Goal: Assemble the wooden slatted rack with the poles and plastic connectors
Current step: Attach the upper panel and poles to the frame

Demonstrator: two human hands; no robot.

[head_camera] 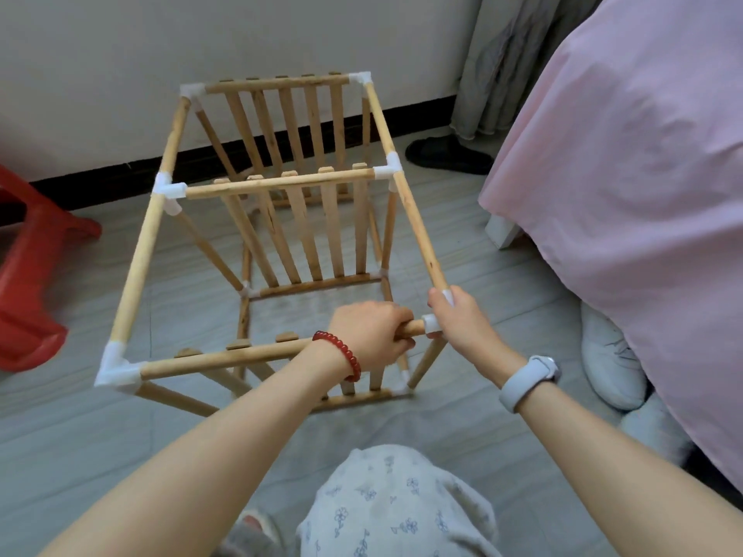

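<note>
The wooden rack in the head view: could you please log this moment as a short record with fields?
rack: wooden slatted rack upright on the grey floor, three slatted panels in place
left hand: left hand grips the near top pole
right hand: right hand holds the near right white corner connector
joint state: pole end meets that connector; seating unclear
nearby: red stool on the left, pink bedcover on the right

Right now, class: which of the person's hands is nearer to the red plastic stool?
Left. The left hand grips the near top pole on the side toward the red stool; the right hand holds the white corner connector, farther away, toward the pink bedcover.
</note>
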